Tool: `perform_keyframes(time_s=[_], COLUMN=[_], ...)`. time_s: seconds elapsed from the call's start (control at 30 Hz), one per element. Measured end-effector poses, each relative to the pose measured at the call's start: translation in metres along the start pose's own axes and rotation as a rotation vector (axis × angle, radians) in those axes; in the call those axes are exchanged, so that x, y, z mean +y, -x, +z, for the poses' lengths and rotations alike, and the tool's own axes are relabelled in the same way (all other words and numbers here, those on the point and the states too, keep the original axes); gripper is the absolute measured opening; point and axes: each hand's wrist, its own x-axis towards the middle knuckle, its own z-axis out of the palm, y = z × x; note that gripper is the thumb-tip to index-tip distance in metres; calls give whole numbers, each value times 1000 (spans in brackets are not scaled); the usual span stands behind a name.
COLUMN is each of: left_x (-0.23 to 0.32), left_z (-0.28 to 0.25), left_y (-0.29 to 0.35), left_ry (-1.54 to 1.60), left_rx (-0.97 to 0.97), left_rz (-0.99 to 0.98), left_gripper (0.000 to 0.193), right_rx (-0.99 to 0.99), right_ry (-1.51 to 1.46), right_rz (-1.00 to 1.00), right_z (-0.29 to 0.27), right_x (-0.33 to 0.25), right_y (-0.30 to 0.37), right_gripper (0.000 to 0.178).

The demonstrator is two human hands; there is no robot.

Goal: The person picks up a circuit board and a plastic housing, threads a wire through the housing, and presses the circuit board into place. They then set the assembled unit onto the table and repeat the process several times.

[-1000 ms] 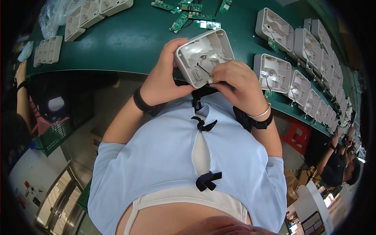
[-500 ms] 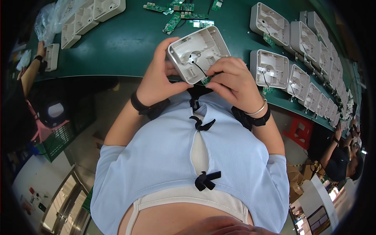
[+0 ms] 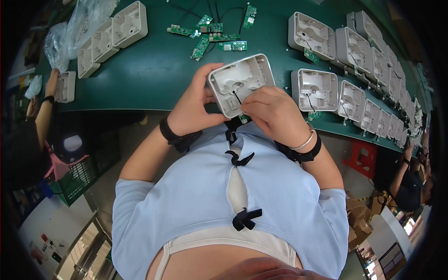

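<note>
My left hand [image 3: 195, 108] is closed round the left side of a white plastic housing [image 3: 242, 74], held tilted above the table's near edge with its open side facing me. From a hole in its floor comes a thin black wire [image 3: 237, 96]. My right hand [image 3: 279, 116] pinches this wire near the housing's lower rim, its fingertips partly hiding it. Below that rim, a small green circuit board [image 3: 243, 119] shows in part beneath my fingers.
Loose circuit boards with black wires [image 3: 223, 37] lie on the green table [image 3: 154, 74]. At the right stand rows of white housings [image 3: 318, 91], several with boards hanging out. More housings [image 3: 129, 25] and plastic bags [image 3: 86, 23] are at the left, beside another person's hand [image 3: 52, 84].
The housing sits lower in the picture and is turned slightly. My right fingers have closed together on the wire at the rim. The view has shifted, so the table shows more.
</note>
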Motion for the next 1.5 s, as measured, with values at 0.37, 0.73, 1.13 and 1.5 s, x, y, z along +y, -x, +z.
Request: perform_keyframes(time_s=[0.37, 0.73, 1.13, 1.5], left_x=[1, 23, 2, 27], left_z=[2, -26, -48, -129], left_y=[-15, -31, -139, -110], left_ry=[21, -112, -1496, -1562], left_rx=[-84, -170, -257, -4], left_rz=[-12, -55, 672, 551], left_gripper=[105, 86, 41, 43], right_rx=[8, -28, 27, 6], right_ry=[-150, 290, 451, 396], right_rz=[100, -93, 0, 157], right_z=[-6, -3, 0, -22], right_x=[6, 3, 4, -7], right_y=[3, 5, 15, 3], right_gripper=[27, 21, 14, 21])
